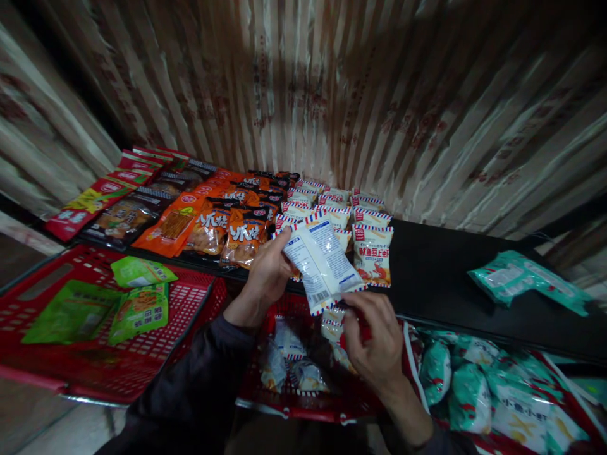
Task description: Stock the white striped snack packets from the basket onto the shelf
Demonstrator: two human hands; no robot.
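Note:
A white snack bag (pixel 323 262) with red-and-blue striped ends is held up over the shelf's front edge, its printed back and barcode facing me. My left hand (pixel 269 268) grips it by the left side, thumb on top. At the lower right corner, the fingertips of my right hand (pixel 377 338) pinch the striped edge. Behind it stand rows of matching bags (pixel 373 253), fronts outward, partly hidden by the held one. Below my hands, a red basket (pixel 256 398) contains several more of these white bags (pixel 308 374).
Orange snack bags (pixel 244 234), dark packets (pixel 126 218) and red packets (pixel 88 205) line the black shelf (pixel 427 272) leftward. Teal bags (pixel 526 284) lie on its right. A left red basket (pixel 190 316) has green packets (pixel 142 313); teal bags (pixel 516 398) fill the right one. A curtain hangs behind.

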